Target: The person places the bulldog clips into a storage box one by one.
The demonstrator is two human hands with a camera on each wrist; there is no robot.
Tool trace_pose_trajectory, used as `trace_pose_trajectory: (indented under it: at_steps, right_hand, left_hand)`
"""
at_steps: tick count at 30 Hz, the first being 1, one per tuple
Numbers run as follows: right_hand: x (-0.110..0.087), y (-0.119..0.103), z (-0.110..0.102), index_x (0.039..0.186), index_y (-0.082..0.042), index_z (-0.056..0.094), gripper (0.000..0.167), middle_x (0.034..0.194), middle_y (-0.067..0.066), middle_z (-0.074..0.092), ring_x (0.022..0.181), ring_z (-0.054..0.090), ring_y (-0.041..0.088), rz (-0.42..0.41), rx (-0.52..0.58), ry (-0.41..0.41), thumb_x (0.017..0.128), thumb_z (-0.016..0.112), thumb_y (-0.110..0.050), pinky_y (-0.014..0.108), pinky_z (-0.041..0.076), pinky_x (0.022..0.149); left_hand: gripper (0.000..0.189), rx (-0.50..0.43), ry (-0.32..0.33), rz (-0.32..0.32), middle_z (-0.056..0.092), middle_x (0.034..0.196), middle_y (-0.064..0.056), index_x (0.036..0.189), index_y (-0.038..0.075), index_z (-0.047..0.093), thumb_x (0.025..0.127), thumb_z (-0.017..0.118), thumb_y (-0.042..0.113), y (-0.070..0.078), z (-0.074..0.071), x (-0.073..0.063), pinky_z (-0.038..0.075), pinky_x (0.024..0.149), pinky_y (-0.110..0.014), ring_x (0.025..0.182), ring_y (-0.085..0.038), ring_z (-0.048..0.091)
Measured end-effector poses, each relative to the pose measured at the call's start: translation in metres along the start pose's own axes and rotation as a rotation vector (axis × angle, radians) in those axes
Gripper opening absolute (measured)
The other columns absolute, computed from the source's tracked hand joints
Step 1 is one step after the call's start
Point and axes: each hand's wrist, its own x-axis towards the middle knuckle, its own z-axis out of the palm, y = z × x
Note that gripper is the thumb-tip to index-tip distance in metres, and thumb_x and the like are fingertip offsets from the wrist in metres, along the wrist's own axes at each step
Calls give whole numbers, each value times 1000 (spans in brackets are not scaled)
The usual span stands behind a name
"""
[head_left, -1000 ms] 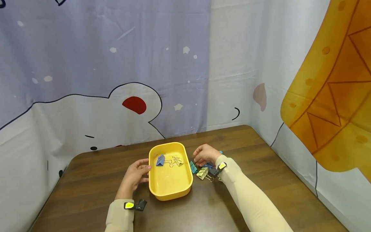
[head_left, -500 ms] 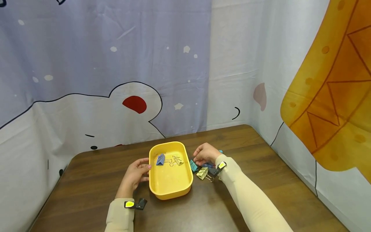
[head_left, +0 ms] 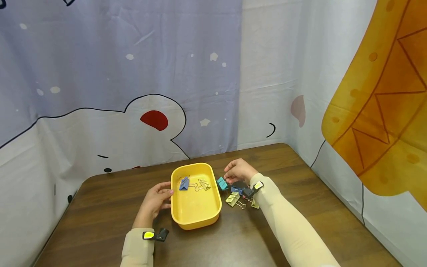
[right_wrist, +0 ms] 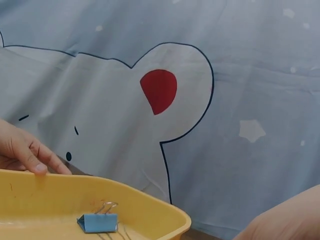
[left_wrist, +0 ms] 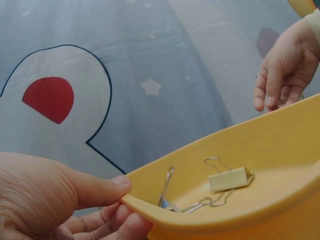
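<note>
My left hand (head_left: 156, 200) grips the left rim of a yellow plastic bin (head_left: 195, 218), thumb on top and fingers outside, as the left wrist view shows. Inside the bin lie a blue binder clip (head_left: 184, 184) and a pale yellow binder clip (left_wrist: 228, 179). Just past the bin's right side, my right hand (head_left: 241, 171) pinches a teal binder clip (head_left: 222, 183) by its wire handle. That clip is hidden in both wrist views, and the right fingertips fall outside the right wrist view.
Below the right hand, several binder clips lie in a loose pile, among them a pale yellow clip (head_left: 232, 199) and a blue clip (head_left: 237, 190). The right wrist's camera partly covers them. A patterned curtain (head_left: 207, 92) hangs behind the brown wooden table (head_left: 100, 215).
My right hand has moved up and slightly right, away from the pile. The teal clip has shifted upward with it, uncovering more of the pile. The left hand and bin stay put.
</note>
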Motion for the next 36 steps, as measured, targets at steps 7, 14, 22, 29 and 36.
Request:
trace_pose_trajectory:
  at_steps: [7,14,22,29,36]
  right_hand:
    - [-1,-15,-6,108,10,59,18,86,21,72,62,69,18,-6,12,32,91,64,10,31,63,64]
    - [-5,-28,-6,109,7,60,19,88,21,73,61,68,17,-15,7,50,91,67,7,37,63,69]
    - [-5,-40,2,109,8,60,16,91,21,73,67,71,20,-76,-10,26,93,65,6,43,62,80]
    - [-2,-50,20,112,12,60,23,88,21,73,64,70,20,-79,-6,-9,91,67,8,37,63,71]
    - [2,-55,38,113,12,61,23,88,20,73,65,69,20,-87,-13,-17,91,67,8,43,63,78]
  left_hand:
    - [45,10,-2,-4,60,122,-27,143,3,49,100,62,5,-1,-1,0,63,65,-35,80,-19,65]
    - [44,8,-3,-1,60,122,-28,143,3,49,100,62,4,0,0,0,63,63,-36,79,-19,65]
    - [45,-10,-11,-17,59,123,-27,143,4,49,100,62,4,0,-1,1,63,62,-36,81,-20,64]
    - [45,-22,-17,-26,59,122,-26,143,3,49,100,62,4,0,-1,1,63,63,-39,83,-22,64]
    - [46,-8,-15,-23,60,122,-26,143,3,48,100,62,4,0,-1,1,63,64,-39,84,-22,64]
